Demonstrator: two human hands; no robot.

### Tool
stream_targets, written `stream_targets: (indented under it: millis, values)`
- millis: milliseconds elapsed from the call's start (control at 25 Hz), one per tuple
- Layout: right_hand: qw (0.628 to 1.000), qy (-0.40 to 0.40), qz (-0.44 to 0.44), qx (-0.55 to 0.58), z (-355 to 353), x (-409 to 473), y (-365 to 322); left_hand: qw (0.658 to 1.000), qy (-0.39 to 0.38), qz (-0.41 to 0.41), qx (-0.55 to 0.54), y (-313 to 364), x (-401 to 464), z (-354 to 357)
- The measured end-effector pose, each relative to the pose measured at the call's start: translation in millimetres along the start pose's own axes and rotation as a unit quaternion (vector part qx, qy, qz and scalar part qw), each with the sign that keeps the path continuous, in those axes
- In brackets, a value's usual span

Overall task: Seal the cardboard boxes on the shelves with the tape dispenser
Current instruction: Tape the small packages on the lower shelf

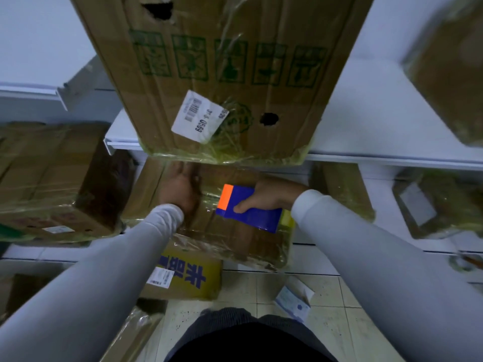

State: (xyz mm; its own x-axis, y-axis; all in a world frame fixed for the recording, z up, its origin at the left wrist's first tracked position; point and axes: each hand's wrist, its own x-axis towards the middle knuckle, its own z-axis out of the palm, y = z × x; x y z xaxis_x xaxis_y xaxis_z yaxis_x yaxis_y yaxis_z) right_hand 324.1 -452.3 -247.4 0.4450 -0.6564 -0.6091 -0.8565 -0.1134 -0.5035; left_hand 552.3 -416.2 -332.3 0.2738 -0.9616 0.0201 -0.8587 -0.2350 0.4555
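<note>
A cardboard box (230,239) wrapped in clear yellowish tape sits on a lower shelf, straight ahead of me. My left hand (179,188) lies flat on its top, fingers reaching under the shelf above. My right hand (271,195) grips a blue tape dispenser (251,212) with an orange end, held against the box top to the right of my left hand. A yellow tape roll (286,219) shows at the dispenser's near end. Above, a large taped box (222,74) with green prints and a white label stands on the white shelf (366,121).
More taped boxes stand on the left shelf (52,184), to the right (441,205) and top right (452,64). Below, a yellow-brown box with blue characters (188,275) sits on the tiled floor (326,322), with a small white-blue carton (295,299) nearby.
</note>
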Motion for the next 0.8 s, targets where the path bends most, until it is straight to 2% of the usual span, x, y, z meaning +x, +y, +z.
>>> stream_targets:
  millis: [80, 160, 320, 520, 640, 800]
  values:
    - [0.999, -0.017, 0.024, 0.017, -2.7, -0.3, 0.0, 0.989, -0.011, 0.133, 0.068, 4.5, -16.0, 13.7]
    - [0.999, -0.020, 0.033, 0.011, -5.8, -0.7, 2.2, 0.974, -0.037, 0.186, 0.122, -0.9, -22.1, 19.3]
    - [0.999, -0.021, 0.036, 0.021, -23.3, -12.4, 17.1, 0.974, -0.051, 0.178, 0.127, -6.7, -12.4, 14.7]
    - [0.998, -0.040, 0.051, 0.026, -53.2, -63.1, 98.1, 0.978, -0.049, 0.169, 0.108, -3.1, -11.9, 16.9]
    - [0.994, -0.042, 0.061, 0.076, -48.4, -79.4, 134.9, 0.977, -0.066, 0.164, 0.120, -3.0, -7.8, 14.2]
    - [0.994, -0.041, 0.051, 0.086, -35.6, -72.8, 145.9, 0.976, -0.084, 0.157, 0.124, 1.4, -10.1, 13.2]
